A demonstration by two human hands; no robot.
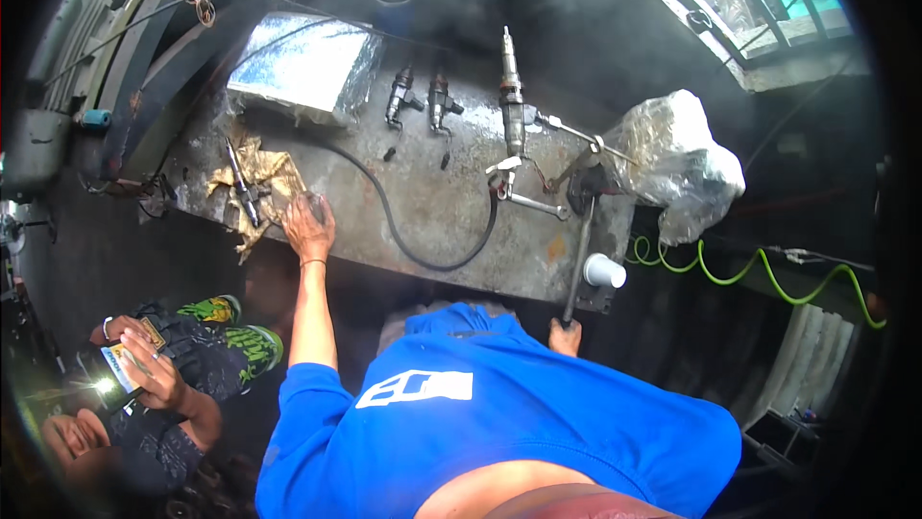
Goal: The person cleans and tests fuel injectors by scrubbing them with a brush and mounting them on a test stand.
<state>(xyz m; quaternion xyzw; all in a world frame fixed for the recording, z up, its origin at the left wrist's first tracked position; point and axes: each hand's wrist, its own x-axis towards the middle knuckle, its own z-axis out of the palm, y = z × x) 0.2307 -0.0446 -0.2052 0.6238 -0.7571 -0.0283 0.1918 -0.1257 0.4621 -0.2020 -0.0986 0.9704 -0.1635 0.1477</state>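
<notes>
My left hand (308, 223) lies with its fingers stretched out at the front edge of the metal bench (351, 217), touching the crumpled tan cloth (274, 168). A slim dark metal rod-like part (242, 185) rests on that cloth. Low at the bench's right end, my right hand (566, 337) is closed round the lower end of a long metal lever (582, 265). A fuel injector (512, 101) is joined to a metal pipe fitting near the bench's middle. Two more injectors, a left one (399, 98) and a right one (441, 108), lie to its left.
A plastic-wrapped box (305, 63) stands at the back left. Beside the lever are a white cup (604, 271) and a plastic-wrapped bundle (677, 168). A black hose (389, 217) loops over the bench; a green coiled hose (735, 279) hangs right. Another person (158, 385) sits lower left, holding a phone.
</notes>
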